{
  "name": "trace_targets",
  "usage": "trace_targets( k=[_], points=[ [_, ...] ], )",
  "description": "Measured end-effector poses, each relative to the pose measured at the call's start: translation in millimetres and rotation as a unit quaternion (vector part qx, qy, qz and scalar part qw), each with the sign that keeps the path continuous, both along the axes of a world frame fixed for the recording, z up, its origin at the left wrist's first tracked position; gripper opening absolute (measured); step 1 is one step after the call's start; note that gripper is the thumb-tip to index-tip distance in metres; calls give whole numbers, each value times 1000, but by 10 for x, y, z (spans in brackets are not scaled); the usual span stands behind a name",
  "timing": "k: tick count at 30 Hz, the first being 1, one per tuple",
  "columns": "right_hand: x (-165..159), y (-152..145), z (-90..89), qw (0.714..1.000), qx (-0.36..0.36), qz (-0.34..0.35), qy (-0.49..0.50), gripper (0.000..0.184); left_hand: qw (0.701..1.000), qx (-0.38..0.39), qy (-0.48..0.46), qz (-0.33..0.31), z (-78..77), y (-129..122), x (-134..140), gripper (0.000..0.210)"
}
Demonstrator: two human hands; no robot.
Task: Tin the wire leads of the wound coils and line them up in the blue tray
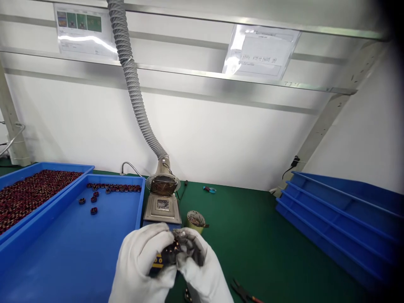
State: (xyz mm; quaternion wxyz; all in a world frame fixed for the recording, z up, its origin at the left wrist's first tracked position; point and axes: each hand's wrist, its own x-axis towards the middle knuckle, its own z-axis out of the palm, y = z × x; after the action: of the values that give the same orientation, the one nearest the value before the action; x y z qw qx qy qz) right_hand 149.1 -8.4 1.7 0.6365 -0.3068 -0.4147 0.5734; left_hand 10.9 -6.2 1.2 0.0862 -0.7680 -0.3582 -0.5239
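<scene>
Both my hands wear white gloves and meet in front of the solder pot. My left hand (140, 263) is closed, its fingers pinching a small dark round part with copper-coloured spots (173, 248). From the other side my right hand (203, 269), its glove fingertips stained black, closes on the same part. Fingers hide much of it. Just behind stands the metal solder pot (162, 206), with a yellow-marked front partly covered by my left hand. A similar dark part (188, 294) shows below my right hand at the bottom edge.
A blue tray (72, 248) at left holds several dark round parts; another blue tray (90, 167) is filled with them. A grey hose (135, 84) hangs over the pot. Nearby are a yellow cup (196, 221), blue-handled tool (209, 190), pliers (243, 290) and stacked blue trays (334, 223).
</scene>
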Motion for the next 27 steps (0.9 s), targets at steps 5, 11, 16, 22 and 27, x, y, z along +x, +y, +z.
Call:
trace_targets(
  k=[5, 11, 16, 22, 27],
  points=[
    [5, 118, -107, 999, -31, 31, 21, 34, 999, 40, 8, -10, 19, 22, 25, 30],
    [-31, 35, -103, 995, -50, 71, 56, 37, 999, -9, 36, -3, -22, 37, 27, 34],
    [-69, -59, -86, 988, -80, 93, 92, 34, 999, -3, 37, -12, -111, 24, -9, 36],
    [-51, -17, -112, 994, -54, 77, 57, 28, 999, -23, 12, -23, -166, 55, -28, 28],
    [44, -19, -75, 990, 42, 27, -129, 28, 997, -17, 68, -43, -98, 56, -67, 27]
  ],
)
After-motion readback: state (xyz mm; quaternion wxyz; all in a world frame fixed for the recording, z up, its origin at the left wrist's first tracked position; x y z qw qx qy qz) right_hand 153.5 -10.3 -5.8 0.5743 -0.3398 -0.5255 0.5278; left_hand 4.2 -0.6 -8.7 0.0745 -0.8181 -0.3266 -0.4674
